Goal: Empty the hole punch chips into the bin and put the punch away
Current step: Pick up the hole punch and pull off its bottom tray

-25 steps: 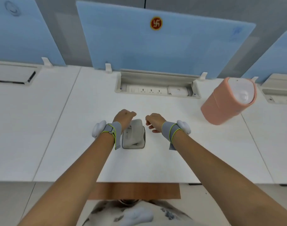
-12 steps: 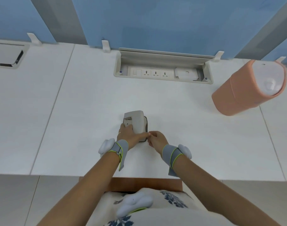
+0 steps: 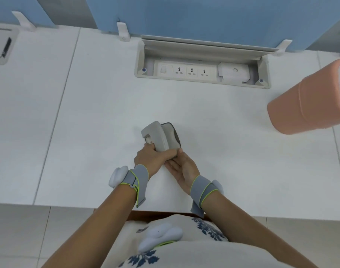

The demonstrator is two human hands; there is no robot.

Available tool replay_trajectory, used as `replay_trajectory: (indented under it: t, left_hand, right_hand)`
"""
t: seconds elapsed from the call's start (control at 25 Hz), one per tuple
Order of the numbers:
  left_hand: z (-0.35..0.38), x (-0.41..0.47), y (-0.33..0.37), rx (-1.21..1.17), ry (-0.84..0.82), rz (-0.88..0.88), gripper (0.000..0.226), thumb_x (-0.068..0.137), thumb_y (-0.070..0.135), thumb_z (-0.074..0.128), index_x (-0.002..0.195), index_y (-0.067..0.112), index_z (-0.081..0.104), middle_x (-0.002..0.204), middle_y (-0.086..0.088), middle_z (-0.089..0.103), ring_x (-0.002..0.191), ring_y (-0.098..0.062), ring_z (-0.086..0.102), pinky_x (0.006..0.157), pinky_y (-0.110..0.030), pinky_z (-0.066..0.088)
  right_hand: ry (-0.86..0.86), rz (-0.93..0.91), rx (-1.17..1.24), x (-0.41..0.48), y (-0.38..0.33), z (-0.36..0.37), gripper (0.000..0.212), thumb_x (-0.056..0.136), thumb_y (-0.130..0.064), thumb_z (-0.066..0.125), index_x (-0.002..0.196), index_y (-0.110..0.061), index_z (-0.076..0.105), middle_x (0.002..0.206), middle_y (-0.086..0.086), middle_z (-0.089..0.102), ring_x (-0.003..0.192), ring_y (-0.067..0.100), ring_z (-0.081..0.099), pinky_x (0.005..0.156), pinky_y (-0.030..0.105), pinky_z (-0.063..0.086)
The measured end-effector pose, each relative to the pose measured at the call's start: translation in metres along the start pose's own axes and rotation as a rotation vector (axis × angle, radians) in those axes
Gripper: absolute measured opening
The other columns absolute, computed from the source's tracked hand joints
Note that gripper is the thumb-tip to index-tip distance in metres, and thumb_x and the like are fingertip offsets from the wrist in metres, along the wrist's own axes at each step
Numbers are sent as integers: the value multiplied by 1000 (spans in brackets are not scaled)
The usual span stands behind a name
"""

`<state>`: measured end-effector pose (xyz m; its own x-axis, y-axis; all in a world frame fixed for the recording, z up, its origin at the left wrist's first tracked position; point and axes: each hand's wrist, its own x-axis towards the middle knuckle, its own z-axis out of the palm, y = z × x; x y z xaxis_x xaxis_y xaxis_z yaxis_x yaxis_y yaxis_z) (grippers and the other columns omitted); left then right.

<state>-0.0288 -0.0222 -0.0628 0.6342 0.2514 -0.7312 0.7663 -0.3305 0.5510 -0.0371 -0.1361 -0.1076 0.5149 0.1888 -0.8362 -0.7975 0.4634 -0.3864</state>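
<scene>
A grey hole punch point(image 3: 160, 136) with a dark base is tilted onto its left side above the white desk point(image 3: 88, 132), near the middle. My left hand point(image 3: 152, 158) grips its near end from the left. My right hand point(image 3: 181, 168) is palm up under the near end, fingertips on the punch's base. A salmon-pink bin point(image 3: 308, 101) stands at the right edge of the desk, partly cut off by the frame.
A recessed socket box point(image 3: 202, 71) with its lid open sits at the back of the desk, below blue divider panels point(image 3: 204, 18). A second recess point(image 3: 1, 47) is at the far left. The desk's front edge runs just before my lap.
Both hands came together on the punch and tipped it up off the desk onto its side. The camera has tilted down and closer.
</scene>
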Motion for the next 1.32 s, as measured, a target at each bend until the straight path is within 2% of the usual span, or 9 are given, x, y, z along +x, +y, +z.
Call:
replay_trajectory:
  t: [0.2,0.36,0.56,0.68,0.8,0.92,1.08,1.24,1.32]
  left_hand:
    - [0,3,2,140,-20,12,80,46,58,56,114,16,53,101,0,57,91,-23,50,74,-27,37]
    - [-3,6,1,154,-49,25,84,48,56,57,121,15,52,105,-1,58,94,-24,52,77,-29,39]
    - [-18,7,-9,-7,-147,39,76,51,47,64,121,18,56,116,-4,63,108,-26,58,96,-38,48]
    - [-17,5,-8,104,-149,65,83,51,49,59,128,17,50,115,-3,61,103,-25,56,82,-31,47]
    - [-12,2,-5,251,-135,73,83,50,51,56,124,16,50,127,-6,57,97,-25,52,73,-26,37]
    - [-13,1,-4,262,-117,76,70,50,51,54,112,18,52,124,-6,59,92,-24,52,73,-26,36]
    - [-16,2,-11,199,-111,84,85,50,50,56,130,20,49,114,-1,62,98,-23,53,80,-26,37]
    - [-18,2,-11,201,-120,85,78,49,49,56,122,21,54,107,1,61,95,-23,52,78,-26,36]
    - [-15,-1,-8,257,-112,93,71,49,50,56,113,20,54,103,2,59,91,-22,51,70,-24,35]
  right_hand:
    - [17,66,69,5,-4,-1,47,98,-36,32,128,-4,49,117,17,64,87,19,66,72,28,58]
    - [116,32,42,10,-3,7,42,100,-33,28,126,-8,49,125,21,60,80,18,65,81,33,52]
    - [163,23,-127,12,-10,10,35,99,-31,31,116,-11,55,123,20,62,83,21,64,76,30,52]
    - [128,17,-312,17,-33,15,33,94,-39,43,110,-15,58,113,13,64,83,20,63,67,29,53]
    - [138,33,-457,33,-54,28,47,91,-48,42,119,-13,56,119,11,62,104,28,61,86,37,52]
    - [154,48,-433,43,-53,34,50,94,-45,38,123,-8,54,126,14,60,110,30,58,89,38,49]
    - [242,-23,-469,49,-48,33,37,96,-41,34,107,-14,57,123,17,60,104,32,56,92,43,46]
    - [274,-64,-491,54,-47,30,41,95,-41,36,101,-9,61,99,12,62,96,29,54,96,46,45]
    - [253,-22,-508,50,-44,28,45,92,-50,36,94,-13,60,87,7,61,93,29,56,96,44,47]
